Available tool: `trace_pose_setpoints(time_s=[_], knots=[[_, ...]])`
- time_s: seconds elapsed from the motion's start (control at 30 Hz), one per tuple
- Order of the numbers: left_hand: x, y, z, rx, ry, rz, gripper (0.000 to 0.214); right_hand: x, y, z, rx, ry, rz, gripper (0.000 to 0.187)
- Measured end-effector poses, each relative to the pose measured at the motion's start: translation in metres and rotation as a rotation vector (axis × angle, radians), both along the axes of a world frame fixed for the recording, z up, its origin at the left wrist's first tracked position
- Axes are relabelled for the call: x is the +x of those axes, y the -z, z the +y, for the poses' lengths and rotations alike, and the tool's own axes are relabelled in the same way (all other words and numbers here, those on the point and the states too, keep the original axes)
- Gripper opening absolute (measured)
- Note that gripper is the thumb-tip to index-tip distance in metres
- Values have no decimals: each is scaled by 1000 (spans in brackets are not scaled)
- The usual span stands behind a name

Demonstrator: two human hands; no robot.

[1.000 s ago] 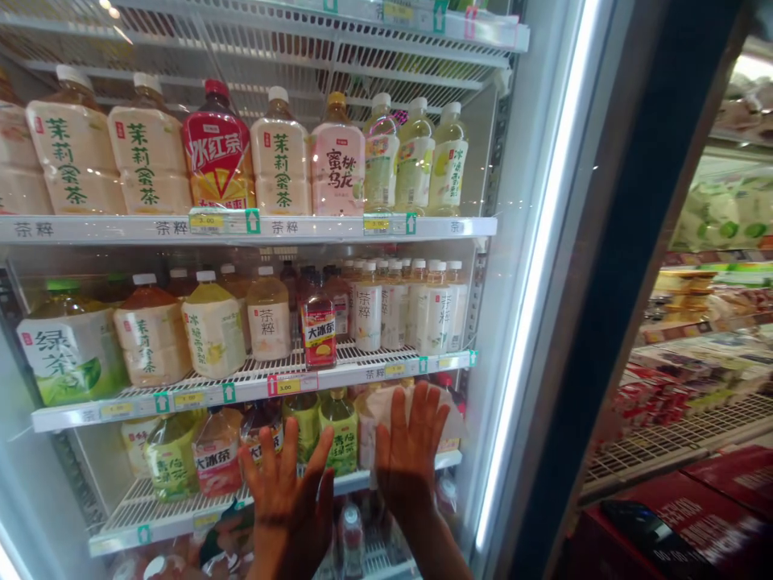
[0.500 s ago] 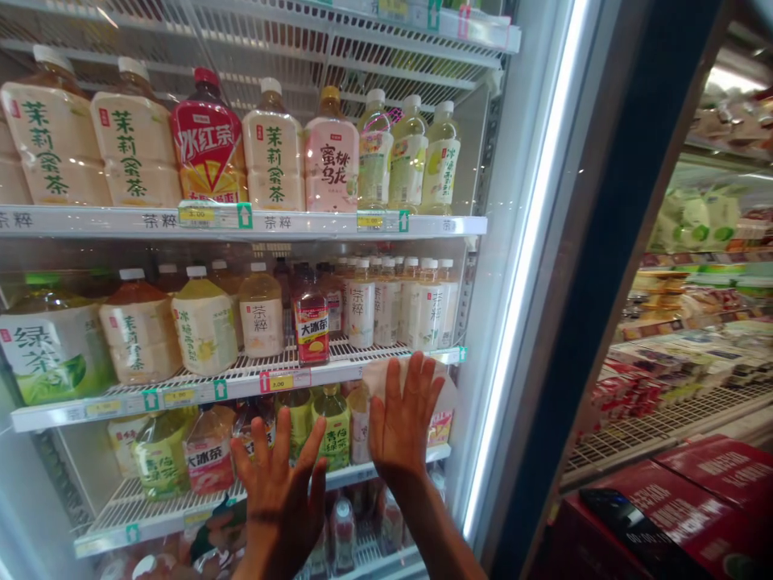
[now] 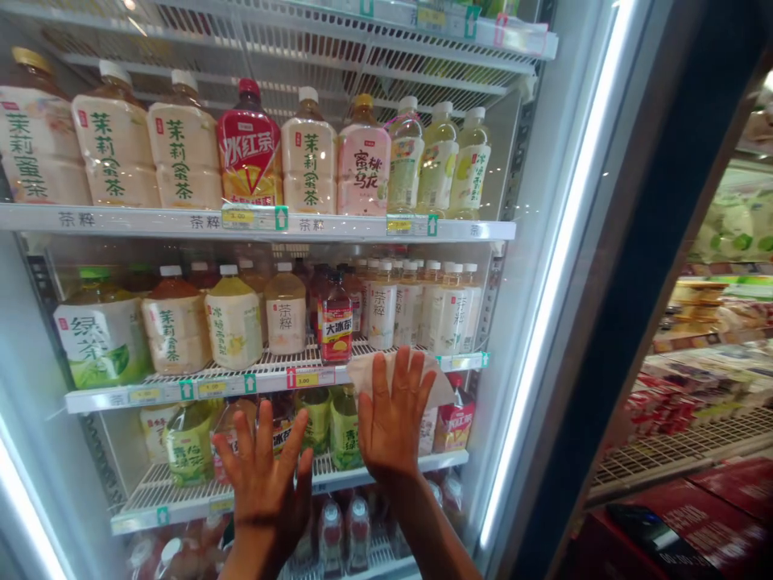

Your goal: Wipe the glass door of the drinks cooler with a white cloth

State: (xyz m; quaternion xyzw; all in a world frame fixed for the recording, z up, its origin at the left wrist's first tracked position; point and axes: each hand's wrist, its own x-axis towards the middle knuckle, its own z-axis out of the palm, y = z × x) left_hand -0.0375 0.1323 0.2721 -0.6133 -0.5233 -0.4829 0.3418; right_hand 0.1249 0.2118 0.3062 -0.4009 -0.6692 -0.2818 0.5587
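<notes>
My right hand presses a white cloth flat against the glass door of a drinks cooler, fingers spread and pointing up. The cloth shows at the fingertips, level with the middle shelf edge. My left hand lies flat on the same glass lower and to the left, fingers spread, holding nothing. Behind the glass stand rows of tea bottles, among them a red-labelled bottle on the upper shelf and a small red bottle on the middle shelf.
The cooler has several wire shelves full of bottles with price tags on the edges. A bright light strip and dark door frame run down the right. Further right are open shelves of packaged goods and red boxes.
My right hand with the cloth has slid up and slightly left on the glass, from the lower shelf level to the middle shelf edge. My left hand stays flat on the glass.
</notes>
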Motion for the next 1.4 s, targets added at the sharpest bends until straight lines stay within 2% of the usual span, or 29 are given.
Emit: trace_pose_setpoints(time_s=[0.07,0.2,0.27,0.3,0.43,0.47,0.53,0.67,0.73,0.8,0.9,0.97,1.03,1.13,1.2,1.27,1.4], knots=[[-9,1,-3,4,-17,-14,79,-7,7,-4,9,8,-1,71],[-28,5,-11,-13,-63,-22,82,-29,55,-19,0,71,-66,74],[-38,5,-15,-26,-79,-26,83,-41,61,-25,-9,82,-105,75],[-43,5,-16,-32,-85,-31,84,-46,55,-26,-6,76,-115,76],[-61,2,-21,-37,-103,-44,83,-68,5,-28,3,-5,-120,76],[-65,2,-23,-35,-109,-43,83,-73,-3,-29,-6,-22,-120,75],[-75,4,-26,-32,-122,-44,83,-84,0,-33,-15,-33,-125,76],[-92,9,-33,-31,-136,-50,86,-107,47,-44,33,11,-130,80],[-98,9,-35,-27,-141,-45,86,-118,58,-47,43,20,-105,81],[-102,6,-36,-20,-144,-34,86,-128,46,-48,28,-8,-101,80],[-106,0,-36,1,-147,-17,86,-139,8,-48,-4,-73,-123,77],[-109,-3,-35,10,-153,-13,86,-143,-5,-51,-14,-86,-122,76],[-111,-3,-35,11,-166,-20,85,-142,4,-55,-11,-57,-118,76],[-114,1,-35,-7,-175,-39,85,-137,40,-60,-17,-26,-157,76],[-115,3,-35,-19,-168,-44,84,-134,52,-59,-21,-33,-175,75],[-115,2,-34,-20,-160,-40,83,-134,42,-56,2,-37,-158,74],[-110,-4,-31,-4,-154,-28,83,-136,-2,-47,10,-71,-97,74]])
